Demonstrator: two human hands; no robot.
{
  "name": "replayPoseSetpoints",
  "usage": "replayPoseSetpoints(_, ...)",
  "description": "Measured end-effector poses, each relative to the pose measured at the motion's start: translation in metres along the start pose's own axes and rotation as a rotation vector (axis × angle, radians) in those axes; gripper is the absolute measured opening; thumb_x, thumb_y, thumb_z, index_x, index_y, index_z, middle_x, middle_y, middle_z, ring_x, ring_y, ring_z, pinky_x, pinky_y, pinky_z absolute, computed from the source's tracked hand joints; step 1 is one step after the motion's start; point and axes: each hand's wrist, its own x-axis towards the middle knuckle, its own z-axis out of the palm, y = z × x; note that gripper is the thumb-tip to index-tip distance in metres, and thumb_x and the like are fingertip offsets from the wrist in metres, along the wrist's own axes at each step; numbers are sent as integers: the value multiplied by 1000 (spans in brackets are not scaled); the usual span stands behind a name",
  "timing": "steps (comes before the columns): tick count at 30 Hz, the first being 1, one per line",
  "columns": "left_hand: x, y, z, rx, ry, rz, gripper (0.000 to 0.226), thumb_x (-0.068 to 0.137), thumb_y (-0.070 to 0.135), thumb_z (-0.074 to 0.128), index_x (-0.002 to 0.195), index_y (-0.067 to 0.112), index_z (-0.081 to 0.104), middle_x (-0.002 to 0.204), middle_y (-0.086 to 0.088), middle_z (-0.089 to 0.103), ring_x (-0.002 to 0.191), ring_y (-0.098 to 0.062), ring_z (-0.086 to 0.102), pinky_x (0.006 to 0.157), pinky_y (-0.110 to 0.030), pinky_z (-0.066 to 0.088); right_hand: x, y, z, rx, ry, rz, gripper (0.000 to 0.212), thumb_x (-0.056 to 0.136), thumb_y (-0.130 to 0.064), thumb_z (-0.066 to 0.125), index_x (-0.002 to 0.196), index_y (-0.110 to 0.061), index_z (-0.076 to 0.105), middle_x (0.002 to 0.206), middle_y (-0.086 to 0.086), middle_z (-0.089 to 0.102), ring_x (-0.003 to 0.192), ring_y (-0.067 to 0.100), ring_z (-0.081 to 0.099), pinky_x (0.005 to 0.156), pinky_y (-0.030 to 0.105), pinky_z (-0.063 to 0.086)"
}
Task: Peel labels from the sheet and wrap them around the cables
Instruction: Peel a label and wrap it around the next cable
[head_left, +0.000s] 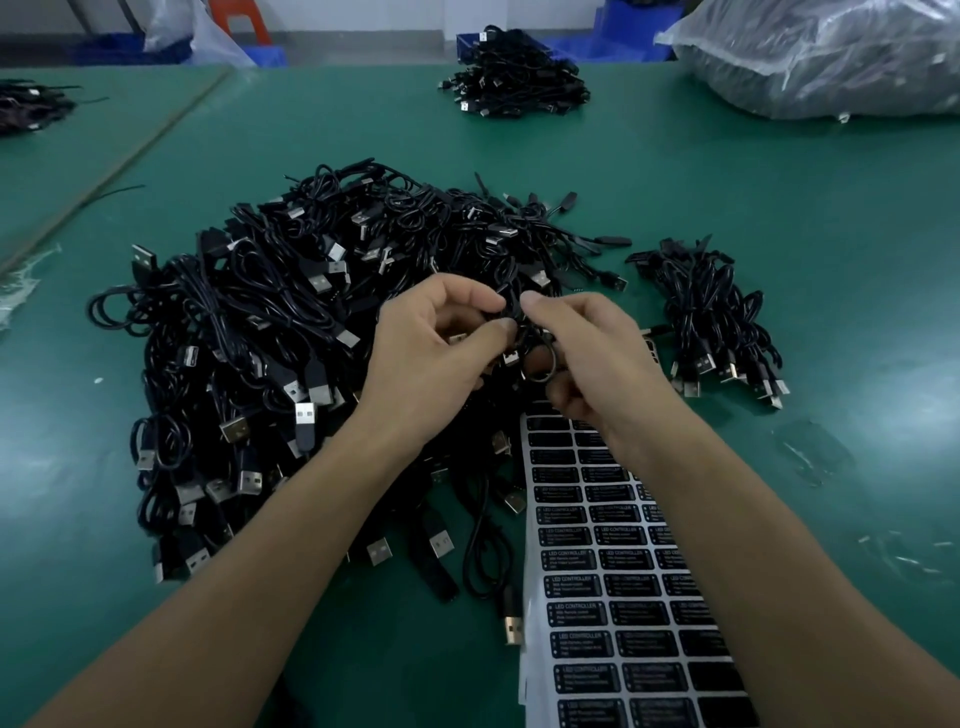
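Over green table (779, 208), left hand (431, 353) and right hand (587, 358) fingers pinch one cable (515, 307) together.

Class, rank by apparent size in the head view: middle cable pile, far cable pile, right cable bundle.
1. middle cable pile
2. right cable bundle and far cable pile: look close; the far pile's distance makes ranking unsure.
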Motion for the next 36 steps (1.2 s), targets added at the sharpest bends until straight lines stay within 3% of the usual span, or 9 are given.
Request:
replayPoseSetpoints(4,-2,2,0,-71,13,30,7,82,15,72,76,18,70,67,1,69,58,-12,61,49,-21,48,3,-3,6,39,-28,-81,16,90,-34,71,96,-23,62,69,-5,63,53,9,55,42,21,40)
replayPoseSetpoints(8,-2,1,-1,-88,67,-10,34,97,29,63,68,11,67,59,-4,69,52,-11,63,46,-18,46,4,-3,5,68,-116,-172,8,94,-22,68,94,-22,61,79,2,64,58,8,58,48,20,45)
replayPoseSetpoints(12,-1,-1,0,54,58,-77,32,91,45,69,94,18,53,61,-1,68,46,-9,61,44,-20,46,2,2,-3,31,-142,-278,16,99,-19,60,83,-20,62,74,-5,60,67,7,55,61,21,46)
replayPoseSetpoints(16,3,-4,-1,145,1,-126,48,84,61,62,115,24,62,67,9,69,54,-3,63,49,-19,47,-3,3,-3,-9,-252,-349,25,101,-9,52,79,-16,61,66,-12,57,61,1,52,58,13,43)
replayPoseSetpoints(20,4,-6,-2,159,57,-65,11,96,31,63,103,27,69,64,12,69,55,-2,61,58,-26,48,0,1,2,-69,-217,-282,13,101,-15,56,91,-19,62,60,-15,56,53,1,51,47,15,39)
replayPoseSetpoints(25,3,8,-4,-91,233,-25,20,106,18,46,104,21,66,56,8,57,48,-6,47,46,-22,41,8,1,5,-95,-77,-174,15,100,-23,58,114,-27,64,84,6,73,57,8,55,52,23,43)
replayPoseSetpoints(29,0,30,-8,-538,99,-22,25,106,15,40,106,10,65,51,4,43,38,-7,35,38,-18,31,8,-3,17,-527,-181,-351,33,102,-27,56,134,-23,64,99,0,72,86,12,68,73,17,49)
replayPoseSetpoints(31,-2,36,-8,-576,6,-22,26,106,14,40,106,10,65,52,3,41,38,-7,33,37,-17,30,7,-5,23,-625,-258,-406,31,103,-20,53,131,-15,66,82,-2,66,67,5,58,63,10,40)
replayPoseSetpoints(36,-7,35,0,-312,-166,-85,28,104,4,40,125,11,57,55,-1,57,44,-10,49,43,-19,42,1,-7,7,-302,-29,-281,34,104,-14,42,121,-25,69,69,-3,63,53,10,57,45,16,39)
